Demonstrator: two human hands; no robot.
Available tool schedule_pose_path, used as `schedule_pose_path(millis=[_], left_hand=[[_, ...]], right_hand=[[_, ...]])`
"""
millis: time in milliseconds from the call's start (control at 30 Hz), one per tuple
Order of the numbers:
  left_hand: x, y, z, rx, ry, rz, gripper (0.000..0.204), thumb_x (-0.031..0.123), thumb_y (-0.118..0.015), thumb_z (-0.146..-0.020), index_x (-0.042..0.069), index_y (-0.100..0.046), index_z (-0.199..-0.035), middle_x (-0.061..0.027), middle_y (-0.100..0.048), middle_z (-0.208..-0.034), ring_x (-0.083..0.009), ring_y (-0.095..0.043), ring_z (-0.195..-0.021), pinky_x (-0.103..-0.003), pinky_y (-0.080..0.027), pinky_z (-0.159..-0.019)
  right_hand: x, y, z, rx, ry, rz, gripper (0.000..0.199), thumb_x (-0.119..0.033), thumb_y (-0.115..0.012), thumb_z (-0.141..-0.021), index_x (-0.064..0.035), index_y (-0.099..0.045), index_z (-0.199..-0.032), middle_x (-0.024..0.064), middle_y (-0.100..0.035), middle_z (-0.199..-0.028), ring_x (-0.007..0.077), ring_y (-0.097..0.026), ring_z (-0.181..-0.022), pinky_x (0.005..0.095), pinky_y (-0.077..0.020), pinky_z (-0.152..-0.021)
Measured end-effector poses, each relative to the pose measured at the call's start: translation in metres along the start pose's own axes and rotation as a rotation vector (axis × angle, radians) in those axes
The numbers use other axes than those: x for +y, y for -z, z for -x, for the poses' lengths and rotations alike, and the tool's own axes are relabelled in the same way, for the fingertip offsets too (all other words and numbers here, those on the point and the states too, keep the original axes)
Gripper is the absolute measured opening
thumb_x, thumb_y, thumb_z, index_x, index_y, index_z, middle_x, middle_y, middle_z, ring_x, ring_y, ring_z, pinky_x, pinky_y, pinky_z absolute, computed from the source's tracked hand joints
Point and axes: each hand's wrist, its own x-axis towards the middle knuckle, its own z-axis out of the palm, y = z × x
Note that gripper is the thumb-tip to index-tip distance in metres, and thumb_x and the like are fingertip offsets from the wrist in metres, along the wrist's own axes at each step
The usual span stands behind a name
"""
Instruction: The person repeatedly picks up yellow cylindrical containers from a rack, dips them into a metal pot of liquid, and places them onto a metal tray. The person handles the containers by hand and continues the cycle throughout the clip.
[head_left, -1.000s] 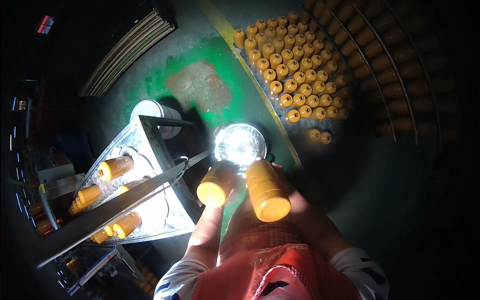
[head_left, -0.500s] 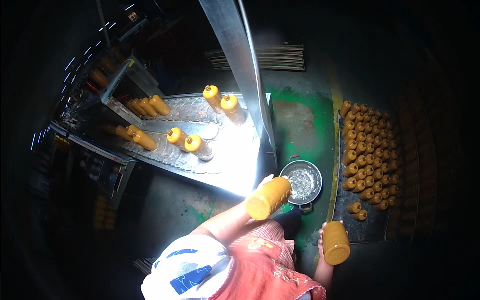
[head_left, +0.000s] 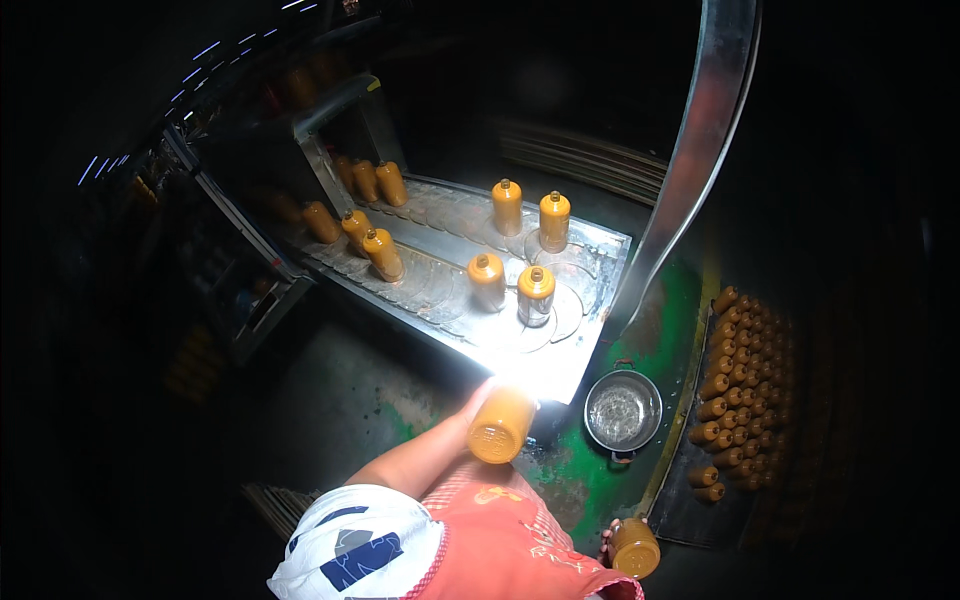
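My left hand (head_left: 478,408) is closed around an orange bottle (head_left: 502,426), tipped on its side with its base toward the camera, right at the brightly lit near end of a metal conveyor (head_left: 440,300). My right hand (head_left: 606,540) grips a second orange bottle (head_left: 636,546) low by my side, above the green floor. Several matching orange bottles stand upright on the conveyor's round plates, the nearest two (head_left: 536,294) close to the lit end.
A round metal pot (head_left: 622,410) sits on the green floor just right of the conveyor end. Rows of orange bottles fill a floor tray (head_left: 735,395) at the right. A slanted metal beam (head_left: 700,150) rises above the conveyor. Everything around is dark.
The view swung from the pot and floor tray over to the conveyor. My left hand carried its bottle up to the conveyor's lit end, while my right hand dropped low with its bottle.
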Motion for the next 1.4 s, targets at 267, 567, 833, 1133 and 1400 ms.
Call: schedule_pose_path(millis=[267, 567, 833, 1133, 1400], left_hand=[[0.317, 0.039, 0.051, 0.194, -0.892, -0.572, 0.046, 0.035, -0.054, -0.097, 0.003, -0.060, -0.128, -0.0084, -0.065, -0.110, -0.0178, -0.063, -0.099, -0.031, -0.051, -0.090], [0.583, 0.131, -0.117, 0.768, -1.272, -1.647, 0.044, 0.026, -0.078, -0.077, 0.029, -0.070, -0.121, -0.0111, -0.051, -0.133, -0.0328, -0.053, -0.117, -0.041, -0.045, -0.100], [0.642, 0.211, -0.213, 0.774, -0.969, -1.837, 0.047, 0.027, -0.079, -0.080, 0.033, -0.069, -0.125, -0.0155, -0.045, -0.145, -0.0380, -0.046, -0.127, -0.043, -0.039, -0.108], [0.510, 0.111, -0.061, -0.190, -0.569, -1.585, 0.039, 0.009, -0.077, -0.081, 0.004, -0.070, -0.118, -0.0137, -0.066, -0.127, -0.0272, -0.061, -0.119, -0.036, -0.046, -0.101], [0.410, 0.093, -0.097, -0.166, -0.556, -1.805, 0.053, 0.016, -0.083, -0.074, 0.014, -0.068, -0.125, -0.0156, -0.049, -0.149, -0.0296, -0.047, -0.134, -0.039, -0.039, -0.109]], right_hand=[[0.065, -0.072, -0.207, 0.377, 0.474, 0.377, 0.056, -0.063, -0.047, -0.092, -0.0247, -0.056, -0.132, 0.0200, -0.059, -0.118, 0.0415, -0.060, -0.102, 0.0540, -0.0581, -0.071], [0.148, -0.200, -0.456, 0.816, 0.874, 1.367, 0.064, -0.038, -0.067, -0.084, -0.0030, -0.050, -0.135, 0.0082, -0.058, -0.121, 0.0227, -0.060, -0.108, 0.0347, -0.0483, -0.095], [0.188, -0.185, -0.627, 0.946, 0.960, 2.240, 0.046, -0.006, -0.084, -0.067, -0.0113, -0.074, -0.112, 0.0176, -0.043, -0.137, 0.0350, -0.048, -0.125, 0.0421, -0.0407, -0.105], [0.137, -0.155, -0.685, 0.959, 1.002, 2.369, 0.047, -0.012, -0.085, -0.067, -0.0269, -0.076, -0.111, 0.0206, -0.042, -0.143, 0.0395, -0.042, -0.129, 0.0458, -0.0375, -0.106], [0.100, -0.173, -0.677, 0.916, 0.955, 2.376, 0.046, -0.010, -0.080, -0.071, -0.0270, -0.076, -0.113, 0.0211, -0.034, -0.154, 0.0414, -0.034, -0.137, 0.0452, -0.0322, -0.113]])
